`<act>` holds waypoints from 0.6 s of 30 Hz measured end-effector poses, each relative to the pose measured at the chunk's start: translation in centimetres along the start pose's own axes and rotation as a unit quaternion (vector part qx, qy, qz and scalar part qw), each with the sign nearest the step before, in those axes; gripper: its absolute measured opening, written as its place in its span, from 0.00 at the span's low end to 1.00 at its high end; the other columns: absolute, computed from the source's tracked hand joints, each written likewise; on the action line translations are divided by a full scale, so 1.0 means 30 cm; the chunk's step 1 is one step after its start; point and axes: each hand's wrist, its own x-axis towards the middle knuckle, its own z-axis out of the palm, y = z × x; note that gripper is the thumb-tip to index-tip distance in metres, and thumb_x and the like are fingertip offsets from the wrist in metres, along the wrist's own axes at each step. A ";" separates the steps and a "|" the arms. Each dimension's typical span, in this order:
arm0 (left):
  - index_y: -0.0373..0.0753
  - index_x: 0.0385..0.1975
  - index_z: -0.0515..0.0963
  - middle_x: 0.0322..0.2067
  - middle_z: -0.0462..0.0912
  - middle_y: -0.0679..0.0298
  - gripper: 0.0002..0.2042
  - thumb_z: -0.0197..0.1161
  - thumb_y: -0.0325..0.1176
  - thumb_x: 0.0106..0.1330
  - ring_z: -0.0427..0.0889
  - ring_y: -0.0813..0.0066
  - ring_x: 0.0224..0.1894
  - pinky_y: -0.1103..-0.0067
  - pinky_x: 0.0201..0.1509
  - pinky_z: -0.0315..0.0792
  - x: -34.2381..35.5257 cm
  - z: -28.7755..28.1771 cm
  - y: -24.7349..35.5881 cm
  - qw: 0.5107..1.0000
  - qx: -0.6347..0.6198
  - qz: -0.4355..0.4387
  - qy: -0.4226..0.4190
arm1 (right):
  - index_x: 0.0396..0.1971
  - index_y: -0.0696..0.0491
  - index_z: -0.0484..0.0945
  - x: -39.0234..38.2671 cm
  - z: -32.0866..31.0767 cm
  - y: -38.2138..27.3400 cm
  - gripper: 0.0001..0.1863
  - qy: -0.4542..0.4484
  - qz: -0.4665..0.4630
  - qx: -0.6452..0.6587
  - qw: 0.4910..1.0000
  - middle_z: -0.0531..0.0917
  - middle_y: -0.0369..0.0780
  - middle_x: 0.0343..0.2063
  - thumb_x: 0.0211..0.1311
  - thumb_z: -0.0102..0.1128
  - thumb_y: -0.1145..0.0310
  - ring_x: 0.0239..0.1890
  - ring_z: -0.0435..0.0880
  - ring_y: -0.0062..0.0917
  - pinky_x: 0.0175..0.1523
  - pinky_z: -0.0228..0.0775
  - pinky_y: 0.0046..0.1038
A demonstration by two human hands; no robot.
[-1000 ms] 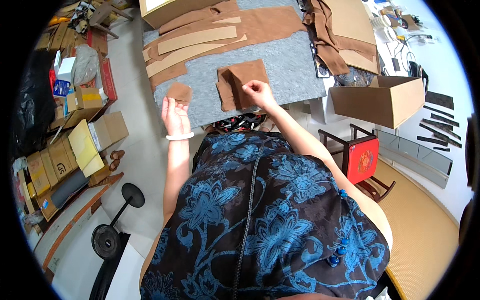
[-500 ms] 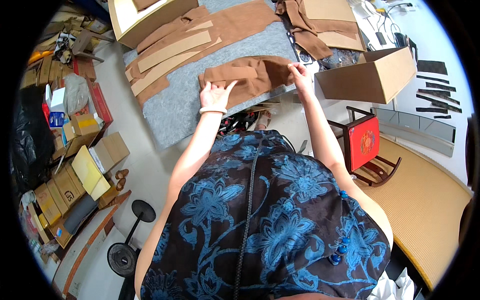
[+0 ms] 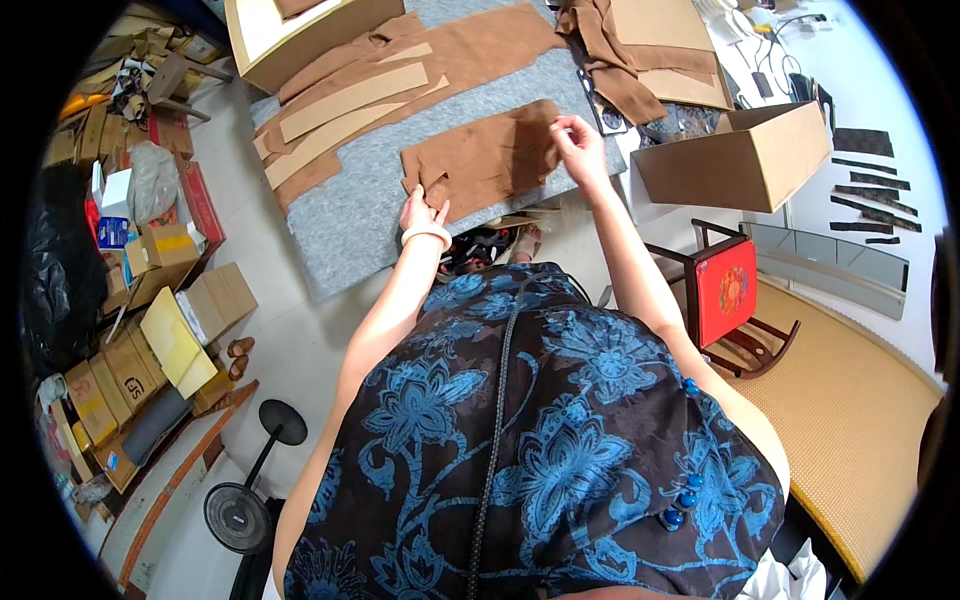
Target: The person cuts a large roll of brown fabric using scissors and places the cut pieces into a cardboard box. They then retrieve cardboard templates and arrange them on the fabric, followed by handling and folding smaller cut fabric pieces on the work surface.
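Observation:
A piece of brown cloth [image 3: 475,158] lies spread over the near edge of the grey felt-covered table [image 3: 340,235]. Its near left corner, where a small flap is folded, is between the fingers and thumb of my left hand [image 3: 422,210], which wears a pale bangle. My right hand [image 3: 580,150] has its fingers curled in a pinch at the cloth's right edge; the fingertips are partly hidden. Farther back on the table, long tan pattern strips [image 3: 350,103] rest on a larger brown cloth piece [image 3: 480,45].
An open carton [image 3: 700,165] stands right of the table, and another box [image 3: 250,45] at its far left. Crumpled brown cloth [image 3: 600,55] lies at the back right. A red-seated chair [image 3: 722,290] is at my right, a black round-based stand [image 3: 240,515] at my left.
The cloth has gone from curved and bunched to flatter on the table. My left hand has moved nearer me to its corner; my right hand has shifted slightly left and nearer.

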 end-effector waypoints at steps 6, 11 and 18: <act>0.39 0.42 0.74 0.38 0.77 0.62 0.10 0.63 0.26 0.62 0.78 0.70 0.41 0.70 0.42 0.80 -0.028 -0.019 -0.009 0.995 0.070 0.071 0.029 | 0.31 0.57 0.78 -0.144 0.284 -0.059 0.08 -0.133 -0.038 -0.070 0.988 0.84 0.38 0.25 0.60 0.60 0.66 0.23 0.78 0.17 0.30 0.72 0.23; 0.37 0.41 0.73 0.31 0.80 0.67 0.13 0.64 0.18 0.57 0.79 0.76 0.33 0.80 0.36 0.75 -0.066 -0.042 0.020 0.904 0.274 0.327 0.020 | 0.32 0.57 0.78 -0.118 0.330 -0.016 0.08 -0.079 0.025 -0.008 0.997 0.81 0.36 0.23 0.61 0.61 0.66 0.27 0.77 0.14 0.32 0.70 0.22; 0.35 0.34 0.77 0.29 0.82 0.61 0.10 0.63 0.17 0.53 0.80 0.75 0.30 0.78 0.36 0.75 -0.106 -0.051 0.074 0.796 0.369 0.477 0.045 | 0.32 0.51 0.76 -0.035 0.086 0.021 0.05 0.018 0.051 0.112 0.992 0.74 0.27 0.24 0.67 0.58 0.67 0.24 0.69 0.09 0.29 0.63 0.14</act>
